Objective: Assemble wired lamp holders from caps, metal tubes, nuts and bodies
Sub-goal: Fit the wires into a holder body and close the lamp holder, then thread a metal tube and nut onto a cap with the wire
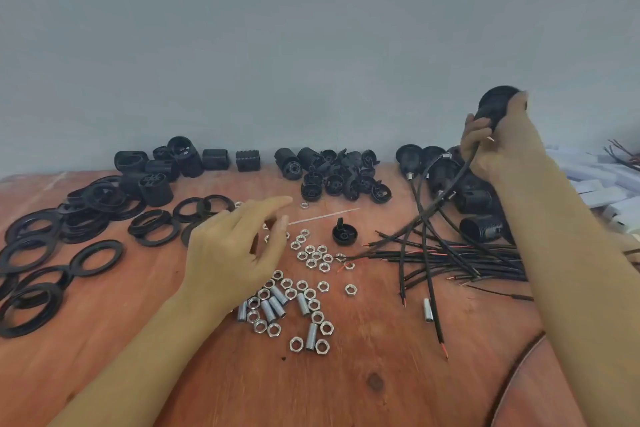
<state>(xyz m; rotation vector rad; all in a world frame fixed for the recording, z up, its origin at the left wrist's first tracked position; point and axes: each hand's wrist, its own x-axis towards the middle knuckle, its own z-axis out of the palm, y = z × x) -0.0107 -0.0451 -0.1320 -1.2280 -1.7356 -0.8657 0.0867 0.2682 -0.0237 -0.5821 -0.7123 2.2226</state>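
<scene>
Black wired lamp holder point(492, 106) raised at right; nuts point(311, 263), metal tubes point(303, 304) scattered mid-table; caps point(334, 180) heaped behind.

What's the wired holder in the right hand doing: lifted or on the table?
Lifted. The right hand grips the wired holder up against the wall backdrop; its cable trails down to the table.

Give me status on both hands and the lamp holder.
Right hand grips wired lamp holder, raised. Left hand open above nuts. Loose wires lie right of nuts.
</scene>
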